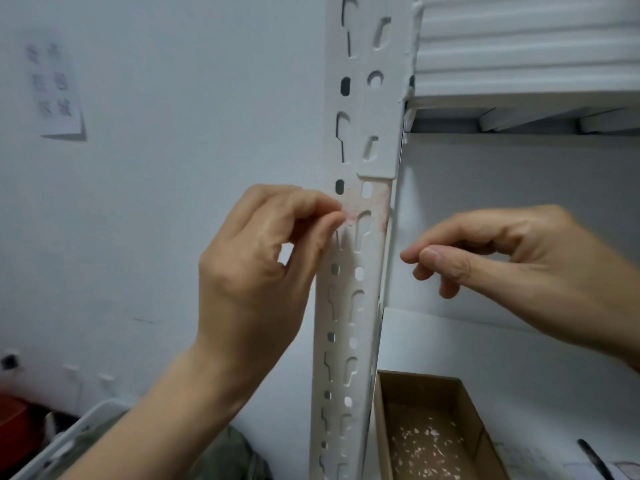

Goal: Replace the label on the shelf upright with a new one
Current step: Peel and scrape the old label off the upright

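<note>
Lower shelf board (485, 344), white: an open cardboard box (381, 427) is set on it, just beside the perforated upright (344, 317). White scraps (426, 445) are scattered inside. A black pen (594, 459) is laid to the right. Upper shelf (519, 98): stacked white sheets (519, 39) are carried.

Matt white painted metal shelf upright (349, 306) with pink smears, brown cardboard box (429, 393), paper flecks inside
</note>
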